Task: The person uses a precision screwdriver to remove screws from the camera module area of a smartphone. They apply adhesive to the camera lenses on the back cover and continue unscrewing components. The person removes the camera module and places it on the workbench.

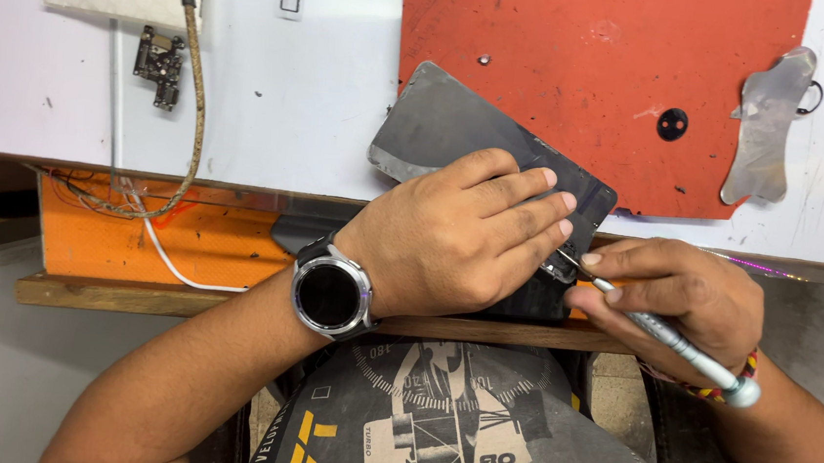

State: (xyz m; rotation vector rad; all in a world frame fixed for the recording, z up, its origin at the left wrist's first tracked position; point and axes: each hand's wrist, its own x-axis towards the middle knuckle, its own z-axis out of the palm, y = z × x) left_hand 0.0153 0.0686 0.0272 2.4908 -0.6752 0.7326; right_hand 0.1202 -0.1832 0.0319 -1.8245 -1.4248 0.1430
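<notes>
Left hand (456, 235) flat on dark phone panel (440, 126), centre frame, pinning it, fingers spread, not curled round anything; right hand (681, 297) pinches screwdriver (668, 340), tip at panel's lower-right corner, just left of grip; panel long axis upper-left to lower-right

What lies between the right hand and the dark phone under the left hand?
Only a thin silver tool, held by the right hand; its tip touches the phone edge near the left hand, in the head view.
</notes>
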